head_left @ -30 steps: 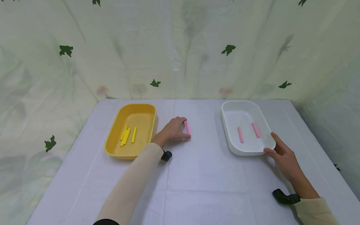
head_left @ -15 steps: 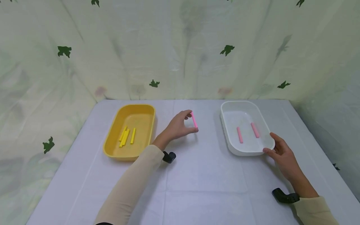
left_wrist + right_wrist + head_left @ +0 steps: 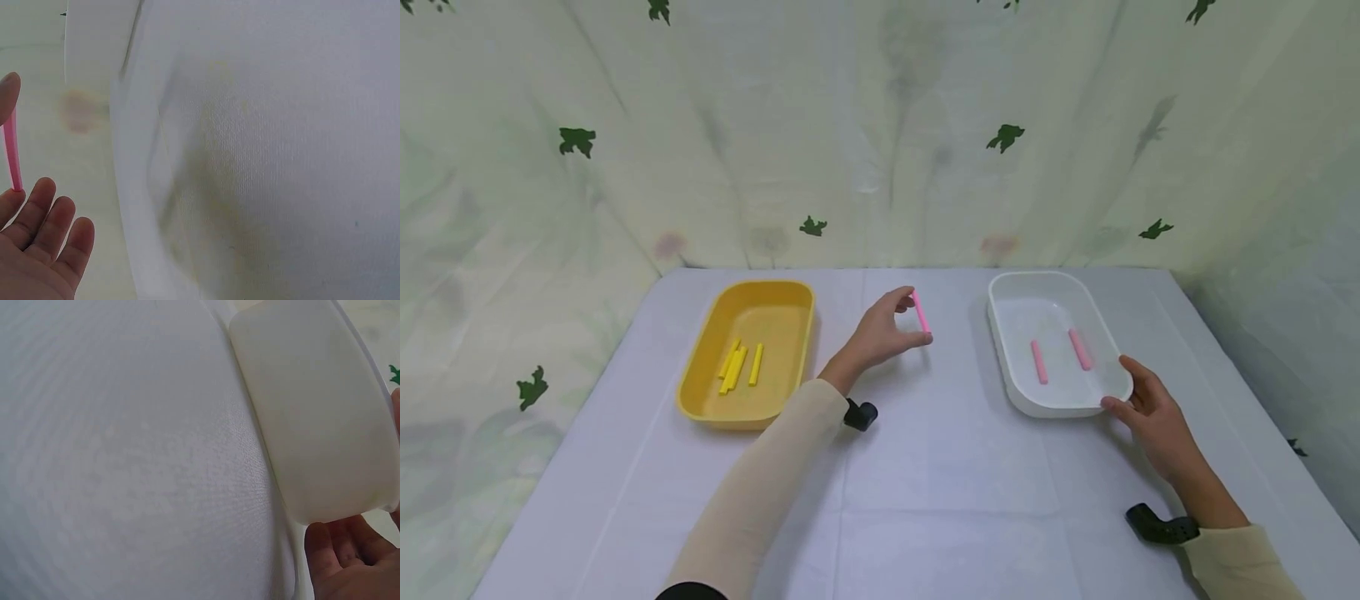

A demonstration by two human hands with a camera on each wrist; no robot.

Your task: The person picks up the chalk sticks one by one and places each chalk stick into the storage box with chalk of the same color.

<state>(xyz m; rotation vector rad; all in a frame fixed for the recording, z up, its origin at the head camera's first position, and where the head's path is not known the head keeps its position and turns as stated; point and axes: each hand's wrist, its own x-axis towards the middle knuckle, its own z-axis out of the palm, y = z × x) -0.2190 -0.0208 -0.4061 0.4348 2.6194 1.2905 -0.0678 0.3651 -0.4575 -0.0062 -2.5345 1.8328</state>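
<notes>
My left hand (image 3: 883,331) pinches a pink stick (image 3: 921,312) end to end, thumb at its near end and fingertip at its far end. In the left wrist view the pink stick (image 3: 12,156) spans thumb and finger, the other fingers loosely spread. The hand is raised over the table between two trays. My right hand (image 3: 1155,417) grips the near right corner of a white tray (image 3: 1067,410), thumb at the front and fingers along the side. Inside that tray lie two pink sticks (image 3: 1039,362). From the right wrist, the hand (image 3: 353,556) shows at the tray's outer wall (image 3: 312,419).
A yellow tray (image 3: 775,300) stands on the left with several yellow sticks (image 3: 756,364) in it. A white cloth covers the table (image 3: 955,483). Behind it hangs a pale curtain (image 3: 865,125) with leaf shapes.
My left hand has lifted the pink stick from the table and carried it right and away from me. The right hand has stayed at the white tray's corner.
</notes>
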